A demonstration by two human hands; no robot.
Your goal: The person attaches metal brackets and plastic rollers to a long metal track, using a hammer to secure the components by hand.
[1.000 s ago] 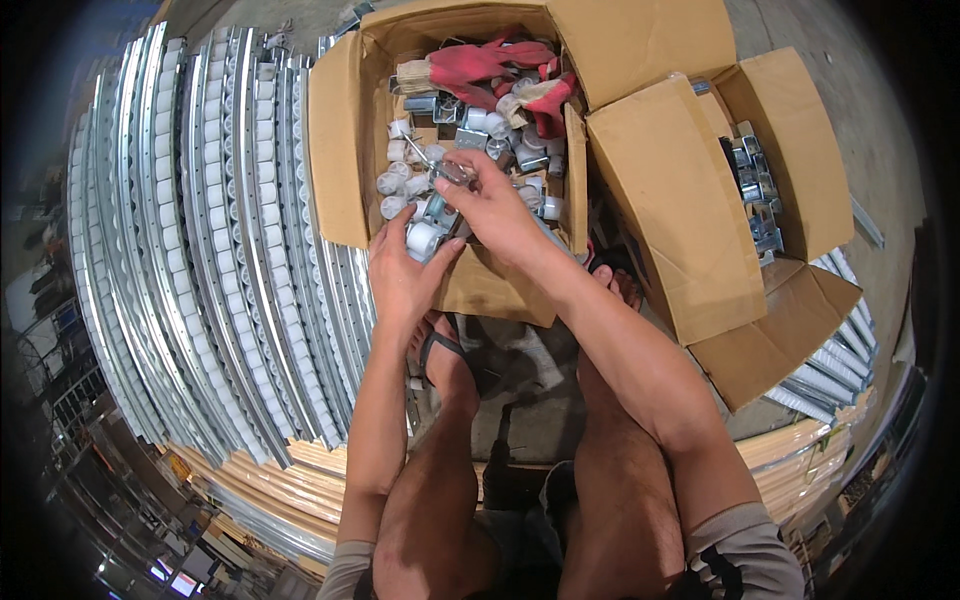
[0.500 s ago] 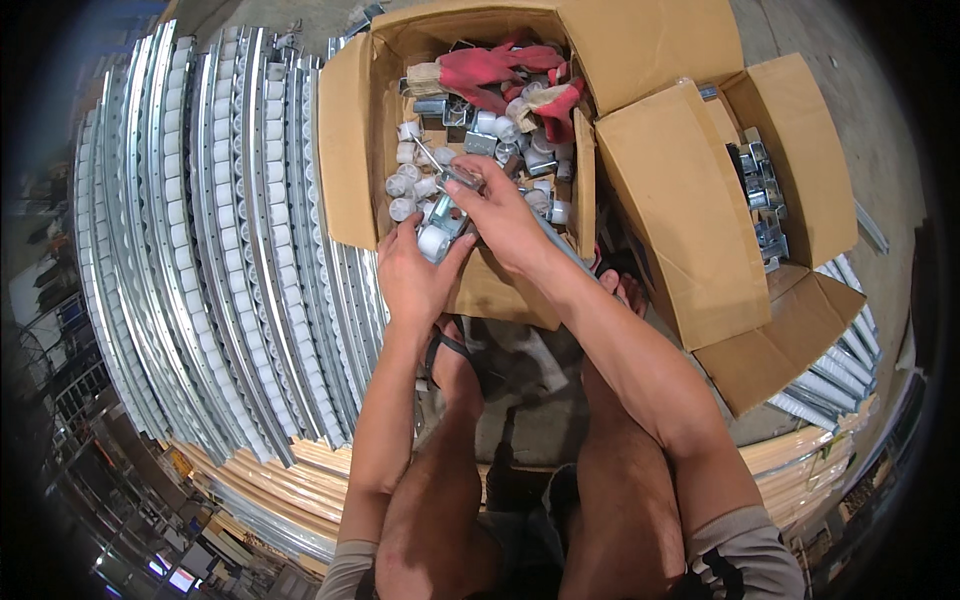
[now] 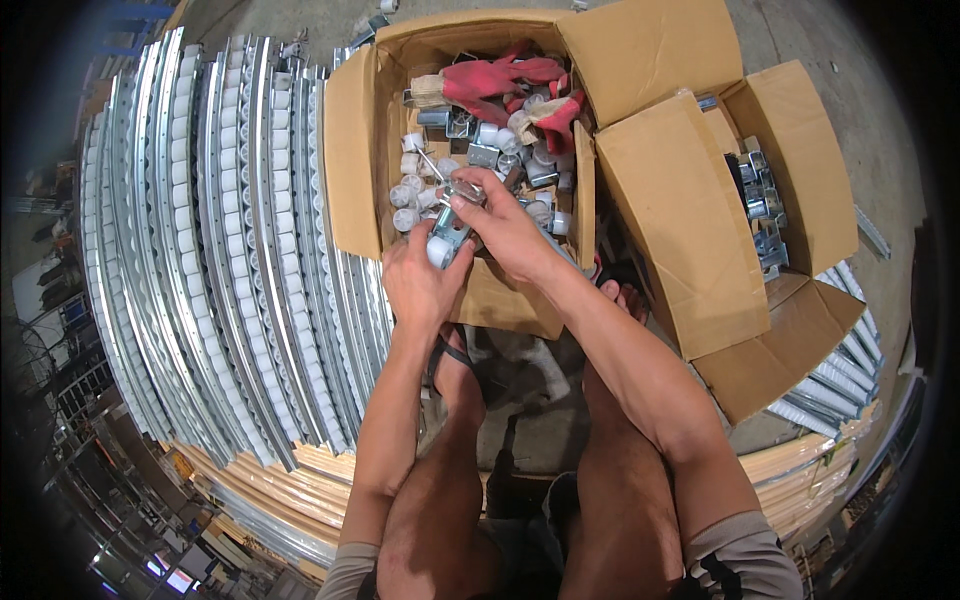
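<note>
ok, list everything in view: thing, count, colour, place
Roller bracket: 1, silver, white roller, centre
Screwdriver: 1, clear handle, metal shaft, centre
Middle carton: 1, brown, top centre
Right carton: 1, brown, upper right
Gloves: seemingly 2, red, pale-cuffed, middle carton
Loose rollers: many, white, middle carton
Metal brackets: several, silver, both cartons
Roller rails: many, silver/white, left and lower right
Long pieces: many, tan, lower left and right
Floor: 1, grey, around cartons
Legs: 2, bare, bottom
Forearms: 2, bare, centre
Left grip: 1, bare, on roller bracket
Right grip: 1, bare, on screwdriver
</note>
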